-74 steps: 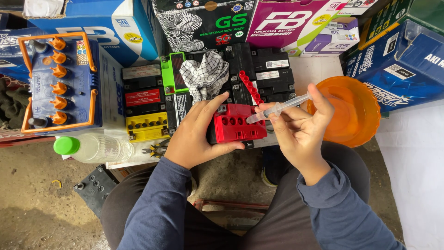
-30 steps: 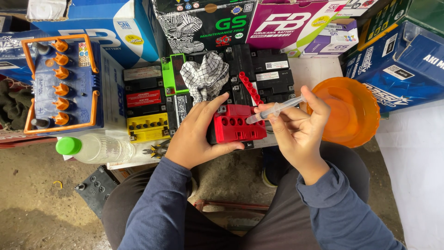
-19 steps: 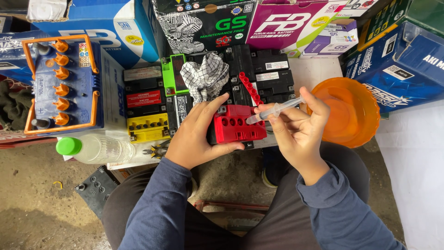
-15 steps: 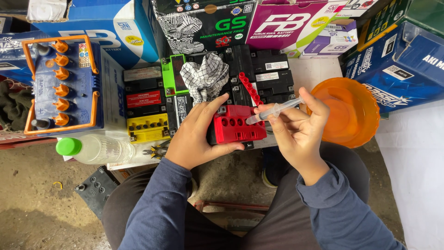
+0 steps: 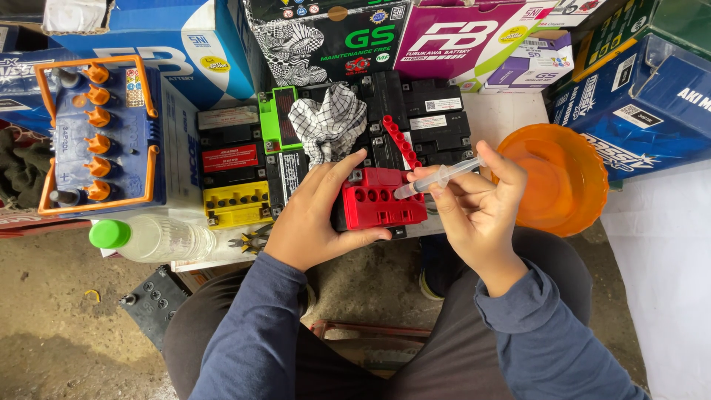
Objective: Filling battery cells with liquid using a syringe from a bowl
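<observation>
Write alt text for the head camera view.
A person's left hand steadies a red-topped battery while the right hand holds a clear syringe, tip at the battery's top. An orange bowl sits to the right, more batteries and boxes behind.

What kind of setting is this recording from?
Most likely a small battery shop or repair stall. Small batteries sit in rows before stacked battery boxes. The left hand steadies a red-topped battery while the right hand aims a syringe at it, beside an orange bowl.
</observation>
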